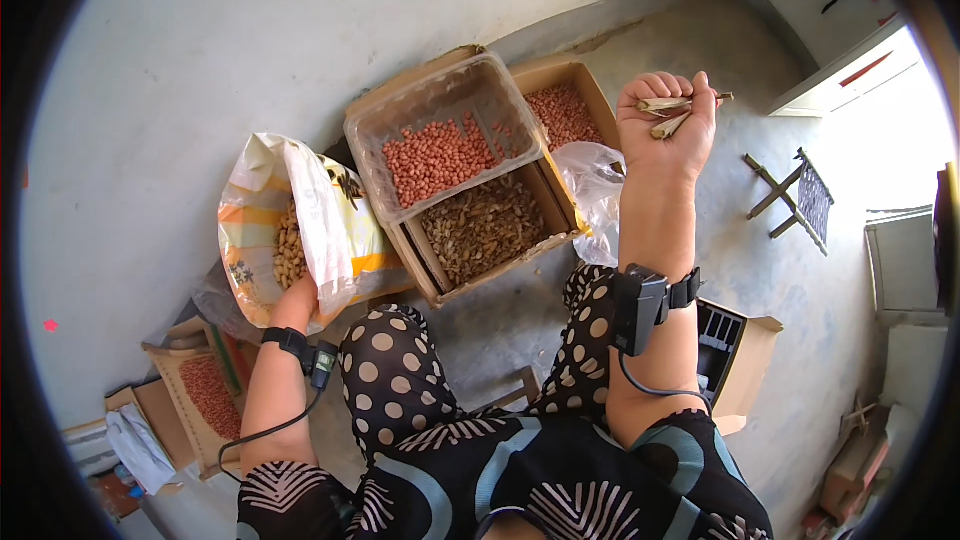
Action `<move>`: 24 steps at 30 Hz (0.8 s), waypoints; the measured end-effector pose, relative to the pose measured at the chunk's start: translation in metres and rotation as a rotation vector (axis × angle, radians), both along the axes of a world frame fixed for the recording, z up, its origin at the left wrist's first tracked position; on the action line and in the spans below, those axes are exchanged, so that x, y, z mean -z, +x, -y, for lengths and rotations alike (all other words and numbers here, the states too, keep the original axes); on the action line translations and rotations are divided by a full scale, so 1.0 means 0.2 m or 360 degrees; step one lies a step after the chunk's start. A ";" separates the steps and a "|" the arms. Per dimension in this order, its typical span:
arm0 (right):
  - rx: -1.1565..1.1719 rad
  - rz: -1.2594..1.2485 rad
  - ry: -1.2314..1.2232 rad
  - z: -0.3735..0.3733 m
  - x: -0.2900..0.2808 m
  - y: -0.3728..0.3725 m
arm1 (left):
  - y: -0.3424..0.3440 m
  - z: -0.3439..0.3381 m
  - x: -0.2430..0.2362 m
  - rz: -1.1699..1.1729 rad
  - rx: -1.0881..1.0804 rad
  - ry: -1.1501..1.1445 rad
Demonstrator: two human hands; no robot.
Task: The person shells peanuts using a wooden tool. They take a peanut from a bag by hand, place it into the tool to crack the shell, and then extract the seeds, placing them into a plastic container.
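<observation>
My right hand [668, 112] is raised at the upper right, fingers curled round pale split sticks [668, 128]. My left hand [298, 296] reaches into an open patterned bag [252, 200] of unshelled peanuts [290, 248], its fingers hidden. Beside the bag, a clear plastic tub [365, 130] holding reddish shelled kernels [435, 150] rests on a cardboard box [430, 292], whose visible compartment holds broken shells [480, 225]. A second box [555, 75] of kernels stands behind, with a crumpled clear bag [595, 190] at its front.
A small folding stool [812, 200] stands on the concrete floor [700, 40] at the right, near a bright doorway [890, 130]. A box with a black insert [740, 370] lies by my right arm. More cardboard boxes with kernels [205, 390] sit at the lower left along the wall [160, 140].
</observation>
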State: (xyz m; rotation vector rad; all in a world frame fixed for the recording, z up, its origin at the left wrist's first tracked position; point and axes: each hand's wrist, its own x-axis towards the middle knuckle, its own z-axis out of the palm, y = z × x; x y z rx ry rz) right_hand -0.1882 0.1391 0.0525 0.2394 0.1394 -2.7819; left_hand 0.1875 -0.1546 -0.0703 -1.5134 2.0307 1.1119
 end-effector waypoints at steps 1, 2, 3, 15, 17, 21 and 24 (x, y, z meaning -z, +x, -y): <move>-0.0003 -0.0023 -0.0011 0.01 -0.04 0.01 | 0.00 -0.01 -0.01 0.0016 0.0005 -0.0003; -0.0006 -0.0046 -0.0022 0.01 -0.07 0.01 | 0.00 -0.01 -0.02 0.0027 0.0005 -0.0008; -0.0008 -0.0051 -0.0016 0.01 -0.10 0.00 | 0.00 -0.02 -0.02 0.0044 0.0001 -0.0009; 0.0016 -0.0184 -0.0058 -0.19 -0.01 -0.06 | 0.02 -0.07 0.01 -0.0088 0.0160 -0.0098; 0.0048 -0.0372 -0.0147 -0.30 0.00 -0.10 | -0.01 -0.06 0.04 -0.0322 0.0008 -0.0055; 0.0296 -0.0349 -0.0013 -0.34 -0.05 -0.07 | 0.00 0.09 0.23 -0.1031 -0.0430 0.0042; 0.0242 -0.0156 0.0036 -0.30 -0.02 -0.03 | -0.01 0.31 0.22 -0.1115 -0.0659 0.0251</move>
